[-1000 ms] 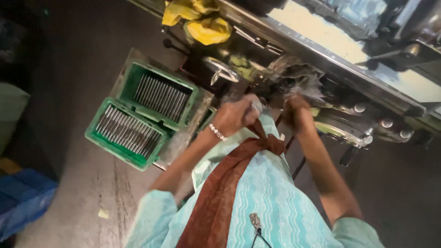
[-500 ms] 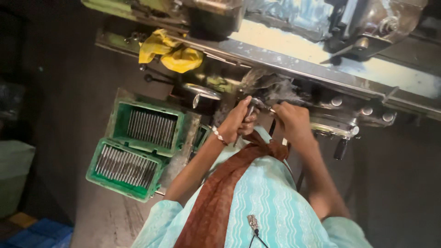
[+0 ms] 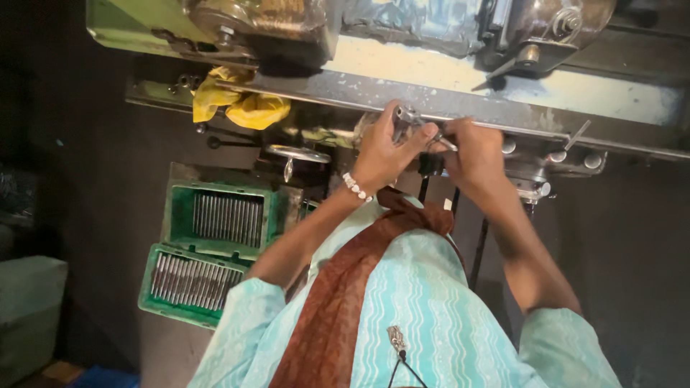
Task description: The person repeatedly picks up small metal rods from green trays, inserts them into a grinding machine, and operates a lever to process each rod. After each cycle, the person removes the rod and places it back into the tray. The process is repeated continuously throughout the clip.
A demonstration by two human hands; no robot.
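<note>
Both hands, left hand (image 3: 381, 151) and right hand (image 3: 474, 147), clamp one small metal part (image 3: 410, 118) between them, against the machine rail (image 3: 503, 108).

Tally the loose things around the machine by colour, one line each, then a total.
Green crates of metal rods: 2
Yellow cloth: 1
Silvery metal part gripped by left hand and right hand: 1
Total: 4

Green crates (image 3: 215, 192) of grey metal rods (image 3: 228, 218), a yellow rag (image 3: 241, 106), a turquoise wave-striped tunic (image 3: 424, 302), a rust-brown scarf (image 3: 345, 309).
</note>
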